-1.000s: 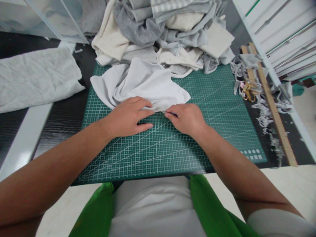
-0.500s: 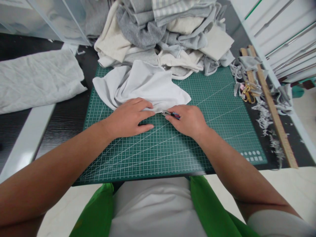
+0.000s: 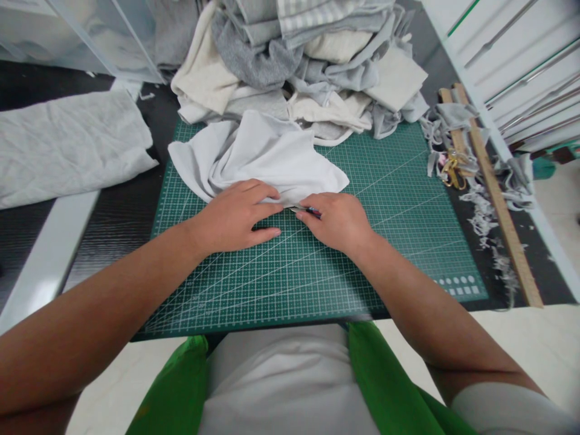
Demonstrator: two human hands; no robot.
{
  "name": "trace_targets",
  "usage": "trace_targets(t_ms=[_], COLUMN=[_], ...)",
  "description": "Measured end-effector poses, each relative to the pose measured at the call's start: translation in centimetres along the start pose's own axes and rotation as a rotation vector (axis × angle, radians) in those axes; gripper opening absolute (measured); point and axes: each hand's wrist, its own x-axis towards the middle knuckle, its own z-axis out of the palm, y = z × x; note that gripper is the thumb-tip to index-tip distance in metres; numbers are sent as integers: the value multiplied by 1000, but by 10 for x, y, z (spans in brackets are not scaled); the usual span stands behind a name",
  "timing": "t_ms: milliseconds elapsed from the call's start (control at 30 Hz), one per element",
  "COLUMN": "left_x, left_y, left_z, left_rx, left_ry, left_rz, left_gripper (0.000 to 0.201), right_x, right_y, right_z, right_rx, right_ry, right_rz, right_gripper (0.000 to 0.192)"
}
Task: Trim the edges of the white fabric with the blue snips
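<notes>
The left hand [image 3: 235,216] is lying flat, fingers together, pressing on the near edge of a white cloth [image 3: 263,157]. The cloth is sitting crumpled on the far left part of a green cutting mat [image 3: 362,254] on the dark tabletop [image 3: 118,211]. The right hand [image 3: 338,220] is closed around a small cutting tool [image 3: 307,210] with a blue and red handle. The tool's metal tip is pointing at the cloth's edge, just beside the left fingertips.

The mat is showing white grid lines and slanted lines. Small white squares and dots are sitting in its near right corner, but no words can be read there.

A big pile of grey and cream cloths [image 3: 308,66] is lying over the mat's far edge. A folded pale sheet [image 3: 67,145] is lying off to the left. Right of the mat, gold scissors [image 3: 451,169] are lying among grey scraps [image 3: 487,223], next to a long wooden ruler [image 3: 498,199]. The near and right parts of the mat are bare, with open room there.
</notes>
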Motion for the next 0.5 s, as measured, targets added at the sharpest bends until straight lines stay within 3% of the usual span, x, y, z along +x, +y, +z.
trace_targets(t_ms=[500], left_x=[1], left_y=[-1], left_z=[0], left_rx=[-2], left_ry=[12], left_rz=[19], left_gripper=[45], right_x=[1], right_y=[-3], right_z=[-7], right_rx=[-41], right_ry=[-65], right_rz=[12], right_gripper=[29])
